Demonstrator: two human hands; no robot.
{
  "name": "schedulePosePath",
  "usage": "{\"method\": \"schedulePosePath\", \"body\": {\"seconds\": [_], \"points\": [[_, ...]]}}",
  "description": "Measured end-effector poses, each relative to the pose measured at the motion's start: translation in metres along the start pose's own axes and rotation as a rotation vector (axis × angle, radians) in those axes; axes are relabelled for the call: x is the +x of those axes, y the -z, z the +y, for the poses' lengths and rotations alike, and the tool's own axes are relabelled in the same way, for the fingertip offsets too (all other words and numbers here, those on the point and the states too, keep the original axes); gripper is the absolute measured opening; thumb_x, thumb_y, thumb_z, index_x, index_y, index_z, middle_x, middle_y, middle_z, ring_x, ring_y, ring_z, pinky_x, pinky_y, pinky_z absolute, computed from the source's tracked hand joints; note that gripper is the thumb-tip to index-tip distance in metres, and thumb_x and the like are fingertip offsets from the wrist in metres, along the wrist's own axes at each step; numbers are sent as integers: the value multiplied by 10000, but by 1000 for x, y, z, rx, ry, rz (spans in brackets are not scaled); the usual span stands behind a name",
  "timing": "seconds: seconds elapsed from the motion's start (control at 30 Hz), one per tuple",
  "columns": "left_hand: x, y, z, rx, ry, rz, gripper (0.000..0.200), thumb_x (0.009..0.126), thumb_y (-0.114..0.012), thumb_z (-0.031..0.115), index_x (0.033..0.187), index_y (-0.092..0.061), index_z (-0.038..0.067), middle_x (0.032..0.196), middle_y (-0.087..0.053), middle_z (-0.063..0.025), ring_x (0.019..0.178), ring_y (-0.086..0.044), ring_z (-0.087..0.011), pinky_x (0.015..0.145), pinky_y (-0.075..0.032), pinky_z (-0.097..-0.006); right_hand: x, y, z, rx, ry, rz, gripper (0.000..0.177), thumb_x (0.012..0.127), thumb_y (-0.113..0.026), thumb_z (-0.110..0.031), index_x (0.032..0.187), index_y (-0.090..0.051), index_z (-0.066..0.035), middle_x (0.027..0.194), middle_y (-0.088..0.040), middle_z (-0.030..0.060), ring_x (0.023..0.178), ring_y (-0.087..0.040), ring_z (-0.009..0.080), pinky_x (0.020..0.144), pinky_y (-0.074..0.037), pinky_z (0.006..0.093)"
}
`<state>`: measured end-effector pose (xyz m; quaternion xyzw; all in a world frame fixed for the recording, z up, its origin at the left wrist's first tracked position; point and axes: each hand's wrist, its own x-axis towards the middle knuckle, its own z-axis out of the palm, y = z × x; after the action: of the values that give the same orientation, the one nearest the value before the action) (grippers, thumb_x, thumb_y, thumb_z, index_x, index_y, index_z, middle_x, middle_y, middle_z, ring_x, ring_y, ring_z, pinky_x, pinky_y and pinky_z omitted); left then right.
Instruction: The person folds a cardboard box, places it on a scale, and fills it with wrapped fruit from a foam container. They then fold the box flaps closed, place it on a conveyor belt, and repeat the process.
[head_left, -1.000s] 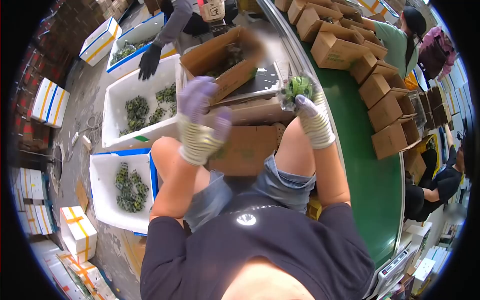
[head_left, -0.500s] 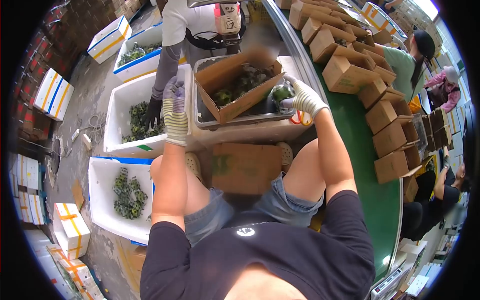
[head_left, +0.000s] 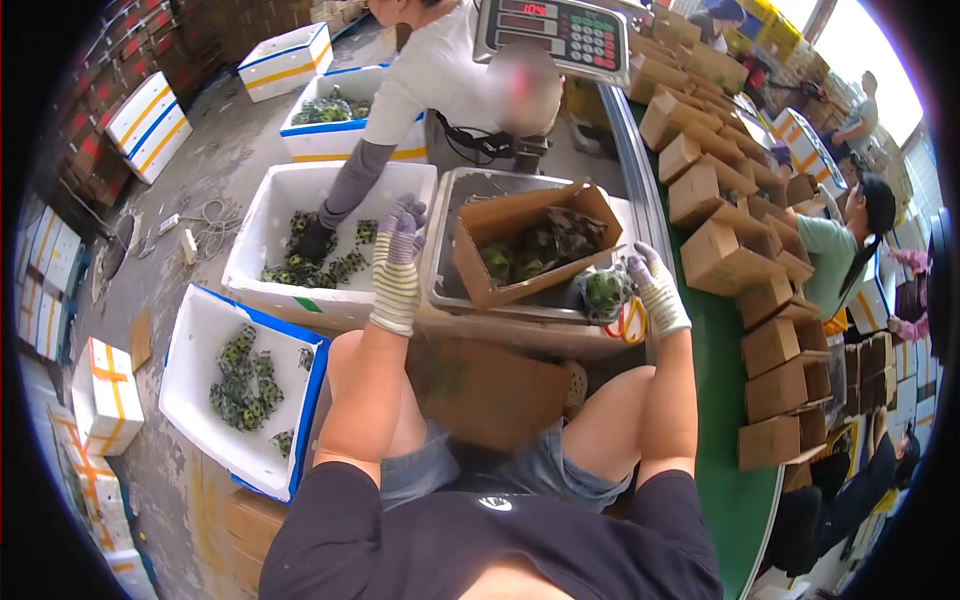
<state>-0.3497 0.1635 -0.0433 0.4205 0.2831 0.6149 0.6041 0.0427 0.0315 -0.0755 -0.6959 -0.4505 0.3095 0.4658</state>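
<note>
My left hand [head_left: 398, 265], in a striped knit glove, is raised with fingers stretched up, holding nothing, between a white foam box and the scale tray. My right hand [head_left: 655, 290], gloved alike, is at the tray's right edge, its fingers at a plastic-wrapped round green fruit [head_left: 604, 294]; the grip is partly hidden. Orange-handled scissors [head_left: 628, 322] lie just below the fruit. An open cardboard box [head_left: 480, 275] sits tilted on the metal scale tray [head_left: 445, 215], with wrapped green fruit [head_left: 525, 255] inside.
A co-worker's dark-gloved hand [head_left: 318, 238] reaches into a foam box [head_left: 250, 240] of netted green fruit. Another foam box [head_left: 185, 400] stands at lower left. A scale display [head_left: 555, 35] is overhead. Cardboard boxes [head_left: 715, 240] line the green conveyor [head_left: 715, 400], with people beyond.
The camera view has shifted, bringing the scale display into sight. My right hand and the wrapped fruit have come nearer the tray's front right corner. My left hand stays raised.
</note>
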Motion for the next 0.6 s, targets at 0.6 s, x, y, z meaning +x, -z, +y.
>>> {"method": "schedulePosePath", "body": {"seconds": [0.6], "points": [[-3,3,3,59,78,53,542,901,-603,400,1351,-486,121,1168,-565,-18,1024,-547,-125,873,-435,-323,-26,-24,-42,55,83,-122,848,722,-804,-250,1417,-372,-24,1205,-542,182,1068,-560,216,913,-469,327]]}}
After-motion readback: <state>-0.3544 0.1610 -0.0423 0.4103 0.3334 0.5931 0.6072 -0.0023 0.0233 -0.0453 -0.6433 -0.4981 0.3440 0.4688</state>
